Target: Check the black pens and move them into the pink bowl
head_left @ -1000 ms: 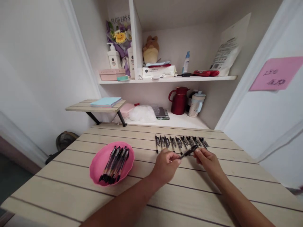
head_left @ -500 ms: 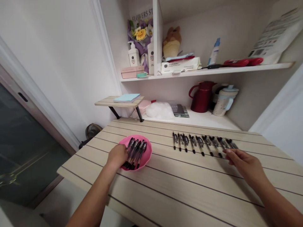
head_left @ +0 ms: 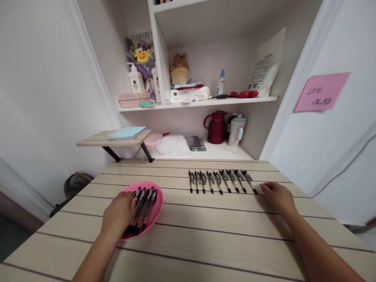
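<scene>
Black-capped clear pens (head_left: pixel 210 182) lie side by side in a row on the slatted wooden table (head_left: pixel 188 243). My right hand (head_left: pixel 277 196) is at the row's right end, its fingertips pinched together just beside the lower end of the last pen (head_left: pixel 249 181). A small pale patch shows at those fingertips, too blurred to name. On the left, a pink scalloped bowl (head_left: pixel 157 213) holds several more pens (head_left: pixel 143 209). My left hand (head_left: pixel 117 213) is closed over the bowl's left rim, fingers partly hidden beside the pens.
A small raised wooden stand (head_left: pixel 96 139) bears blue paper (head_left: pixel 127 133) at the back left. Behind the table are a white plastic bag (head_left: pixel 173 145), a red jug (head_left: pixel 216 127) and a tumbler (head_left: pixel 235 132). A laden shelf (head_left: pixel 205 103) runs above them.
The view has swung right, so things appear farther left, and a pink note on the wall is now visible. The last pen now lies slanted like its neighbours. My left hand stays at the bowl.
</scene>
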`<state>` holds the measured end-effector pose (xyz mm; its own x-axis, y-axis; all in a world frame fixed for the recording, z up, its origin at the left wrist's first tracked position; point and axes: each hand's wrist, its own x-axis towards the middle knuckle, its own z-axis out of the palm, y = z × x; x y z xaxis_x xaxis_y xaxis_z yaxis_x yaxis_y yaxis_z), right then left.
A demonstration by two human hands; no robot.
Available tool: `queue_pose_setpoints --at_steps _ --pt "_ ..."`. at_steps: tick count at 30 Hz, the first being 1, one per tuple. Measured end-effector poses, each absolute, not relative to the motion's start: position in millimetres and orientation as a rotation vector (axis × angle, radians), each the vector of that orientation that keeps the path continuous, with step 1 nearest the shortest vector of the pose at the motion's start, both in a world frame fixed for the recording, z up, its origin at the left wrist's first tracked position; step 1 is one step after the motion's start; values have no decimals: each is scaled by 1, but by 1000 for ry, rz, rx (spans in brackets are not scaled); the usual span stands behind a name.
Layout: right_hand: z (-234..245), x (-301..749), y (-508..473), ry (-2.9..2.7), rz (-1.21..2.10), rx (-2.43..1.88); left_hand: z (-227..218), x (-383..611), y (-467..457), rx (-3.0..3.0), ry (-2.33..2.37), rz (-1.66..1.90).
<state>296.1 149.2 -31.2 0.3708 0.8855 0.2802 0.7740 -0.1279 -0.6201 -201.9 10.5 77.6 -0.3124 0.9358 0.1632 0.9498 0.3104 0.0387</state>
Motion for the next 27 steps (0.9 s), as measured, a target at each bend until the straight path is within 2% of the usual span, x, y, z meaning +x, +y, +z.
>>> queue_pose_setpoints --at_steps 4,8,12,15,17,21,23,26,27 --pt "-23 274 149 -1573 226 -2041 86 -152 11 -2141 -2257 -593" --pt "-16 263 147 -1528 233 -1980 76 -88 13 -2734 -2022 -1001" --pt "-5 246 141 -1517 304 -1851 52 -28 32 -3152 -2230 -1467" --pt "2 211 124 -1586 480 -1666 36 5 54 -2852 -2495 -2352" --pt "6 184 109 -1627 826 -1342 28 19 67 -2538 -2425 -2870" --pt "11 165 99 -1719 1074 -1071 17 25 78 -2108 -2151 -3473" --pt "11 183 111 -1741 965 -1210 13 22 77 -1948 -2241 -3548" --pt "8 229 140 -1548 399 -1786 7 20 73 -1971 -2477 -3442" --pt "5 243 149 -1470 313 -1892 5 20 72 -2039 -2520 -3375"
